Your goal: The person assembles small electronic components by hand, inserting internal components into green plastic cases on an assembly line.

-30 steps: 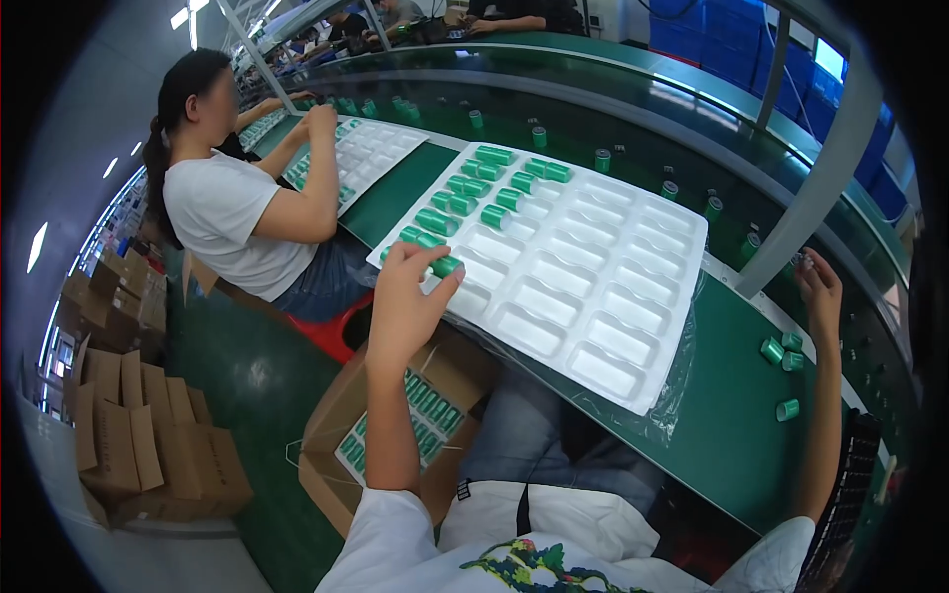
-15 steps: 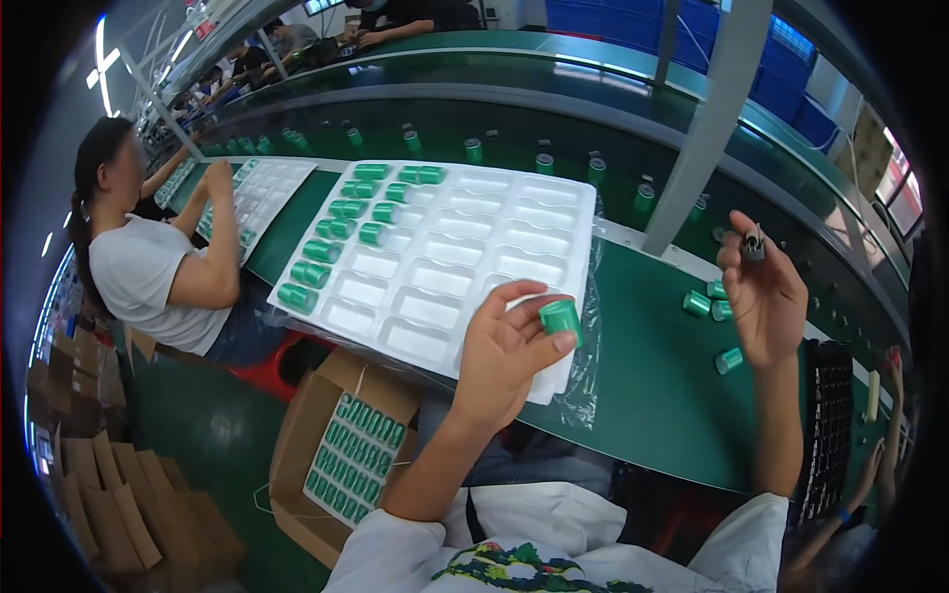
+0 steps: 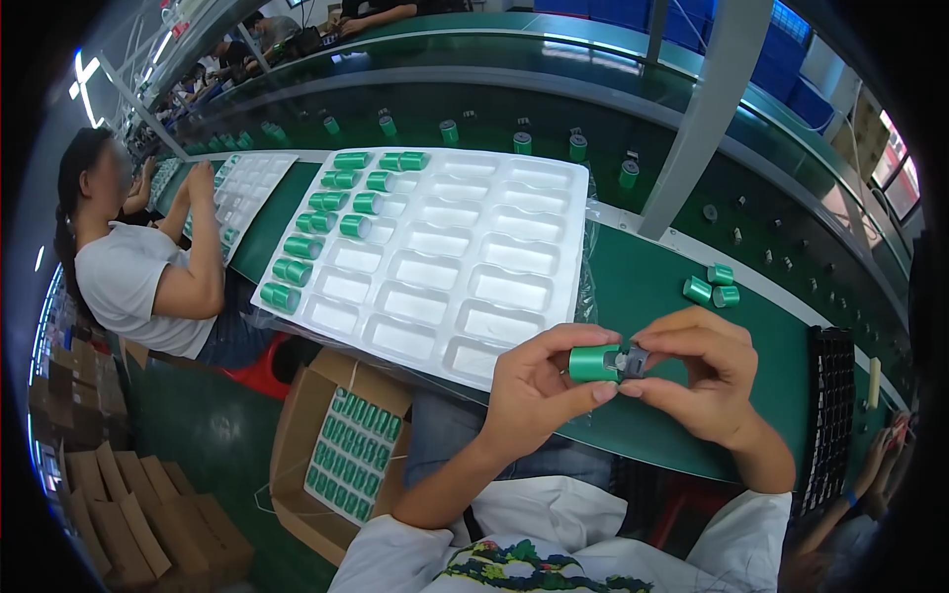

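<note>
My left hand (image 3: 534, 395) is closed on a green cylinder (image 3: 590, 364) that lies sideways between thumb and fingers. Pinched in my right hand (image 3: 707, 374) is a small dark grey cap-like part (image 3: 636, 362) with metal pieces. The part meets the right end of the cylinder; how far it sits in cannot be made out. Both hands are just past the near right corner of a white moulded tray (image 3: 450, 329), whose left columns hold several green pieces (image 3: 281, 297). Beyond my right hand, three loose green cylinders (image 3: 697, 290) rest on the green tabletop (image 3: 643, 267).
A conveyor (image 3: 395, 153) carries spaced green pieces behind the table. A grey post (image 3: 697, 128) rises at its edge. Black racks (image 3: 828, 425) stand at right. Below left, an open carton (image 3: 287, 494) holds a filled tray. A co-worker (image 3: 148, 267) handles another tray at left.
My right hand has come down and left with the grey part, and my left hand has moved slightly right and down. The cylinder has turned sideways, and the two pieces now meet.
</note>
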Demonstrator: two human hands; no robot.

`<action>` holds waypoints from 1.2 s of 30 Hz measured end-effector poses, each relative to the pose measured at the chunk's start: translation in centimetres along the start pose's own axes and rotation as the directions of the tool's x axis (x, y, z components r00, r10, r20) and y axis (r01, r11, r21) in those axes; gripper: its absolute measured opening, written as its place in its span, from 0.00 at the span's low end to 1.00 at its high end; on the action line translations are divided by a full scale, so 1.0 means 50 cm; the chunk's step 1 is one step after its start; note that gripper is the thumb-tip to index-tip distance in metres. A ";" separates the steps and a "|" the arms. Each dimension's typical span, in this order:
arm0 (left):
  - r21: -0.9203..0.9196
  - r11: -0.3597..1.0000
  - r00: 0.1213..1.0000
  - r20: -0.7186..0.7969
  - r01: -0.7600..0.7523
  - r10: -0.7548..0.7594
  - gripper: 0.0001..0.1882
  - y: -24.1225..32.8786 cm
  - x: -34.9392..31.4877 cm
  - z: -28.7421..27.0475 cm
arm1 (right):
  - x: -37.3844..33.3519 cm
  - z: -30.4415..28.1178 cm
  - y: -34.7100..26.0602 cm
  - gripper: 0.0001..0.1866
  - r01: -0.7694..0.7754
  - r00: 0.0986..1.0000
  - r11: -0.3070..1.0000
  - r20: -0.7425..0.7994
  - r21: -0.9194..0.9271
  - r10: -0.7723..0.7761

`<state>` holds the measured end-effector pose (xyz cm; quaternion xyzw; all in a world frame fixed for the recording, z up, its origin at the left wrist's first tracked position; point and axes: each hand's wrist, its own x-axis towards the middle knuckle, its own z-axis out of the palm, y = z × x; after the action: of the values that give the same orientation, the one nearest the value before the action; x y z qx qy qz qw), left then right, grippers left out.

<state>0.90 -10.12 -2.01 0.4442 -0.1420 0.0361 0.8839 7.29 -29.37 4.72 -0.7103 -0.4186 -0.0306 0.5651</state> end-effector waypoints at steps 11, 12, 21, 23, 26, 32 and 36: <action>-0.362 0.896 0.953 -0.060 0.255 -0.295 0.18 0.018 -0.018 -0.005 | -0.003 0.016 -0.011 0.21 0.185 0.982 0.942 0.077 -0.281 -0.170; -0.353 0.906 0.958 -0.073 0.234 -0.276 0.18 0.014 -0.020 -0.006 | -0.003 0.016 -0.013 0.21 0.186 0.982 0.941 0.077 -0.283 -0.171; -0.386 0.909 0.979 -0.061 0.159 -0.197 0.14 -0.007 -0.020 -0.006 | -0.008 0.017 -0.019 0.20 0.306 0.952 0.855 0.119 -0.420 -0.283; -0.372 0.919 0.984 -0.073 0.127 -0.165 0.14 -0.010 -0.022 -0.005 | -0.009 0.021 -0.016 0.20 0.311 0.949 0.845 0.103 -0.435 -0.297; -0.383 0.913 0.982 -0.065 0.140 -0.178 0.14 -0.012 -0.025 -0.007 | -0.006 0.010 -0.024 0.21 0.258 0.964 0.899 0.148 -0.353 -0.219; -0.381 0.908 0.980 -0.025 0.173 -0.197 0.17 -0.006 -0.020 0.005 | -0.015 0.022 -0.028 0.20 0.303 0.952 0.838 0.107 -0.453 -0.287; -0.322 0.921 0.969 -0.037 0.221 -0.245 0.27 0.012 -0.020 0.060 | -0.019 0.024 -0.024 0.18 0.470 0.875 0.710 0.170 -0.525 -0.453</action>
<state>-0.85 -12.08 -0.13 0.3091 -0.0583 -0.0755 0.9462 5.40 -28.91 4.70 -0.7152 -0.5635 -0.2798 0.3043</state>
